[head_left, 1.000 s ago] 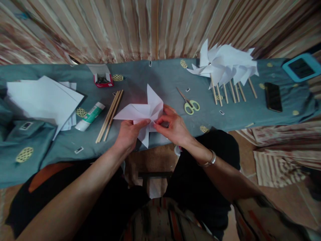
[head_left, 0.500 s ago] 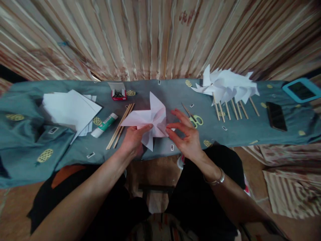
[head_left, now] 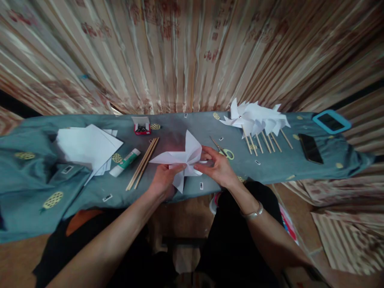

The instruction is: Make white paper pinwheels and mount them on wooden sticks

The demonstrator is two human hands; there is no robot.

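A white paper pinwheel [head_left: 192, 154] with folded blades is held between my two hands, above the cloth-covered table. My left hand [head_left: 164, 178] grips it from the lower left, its thumb pressed near the centre and its other fingers hidden beneath. From the right, my right hand [head_left: 217, 166] pinches the paper between thumb and fingers close to the middle. Wooden sticks [head_left: 143, 164] lie just left of my left hand. Scissors with light green handles [head_left: 228, 153] rest beyond my right hand.
Left on the table are stacked white paper [head_left: 87, 146], a glue stick [head_left: 125, 162] and an open red box of small dark pieces [head_left: 142, 127]. At the right lie several pinwheels on sticks [head_left: 258, 116], a dark phone [head_left: 311, 149] and a blue-framed device [head_left: 332, 121]. A curtain hangs behind.
My right hand has moved in from the pinwheel's right edge to near its centre, its fingers closing on the paper. The left hand keeps its hold. The camera view has shifted.
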